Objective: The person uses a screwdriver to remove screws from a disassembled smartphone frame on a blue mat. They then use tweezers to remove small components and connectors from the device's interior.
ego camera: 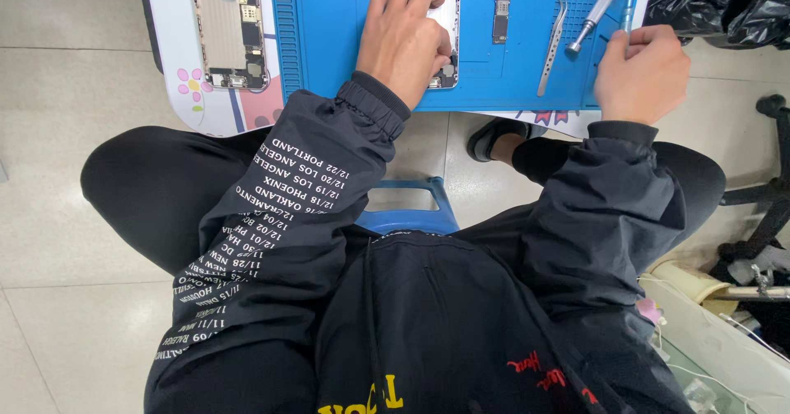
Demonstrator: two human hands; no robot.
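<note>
Head view, looking down: a blue work mat (346,44) covers the small table, with the person's black-sleeved arms reaching forward over their lap. Left hand (405,39) lies palm-down, fingers loosely curled and pressing on an opened phone body (445,27) whose long axis runs away from the person. Right hand (640,70) is fisted around a thin tool (627,15) pointing away. Beside it lie a silver screwdriver (594,15) and tweezers (553,45). Another opened phone (229,27) rests well apart, far left.
</note>
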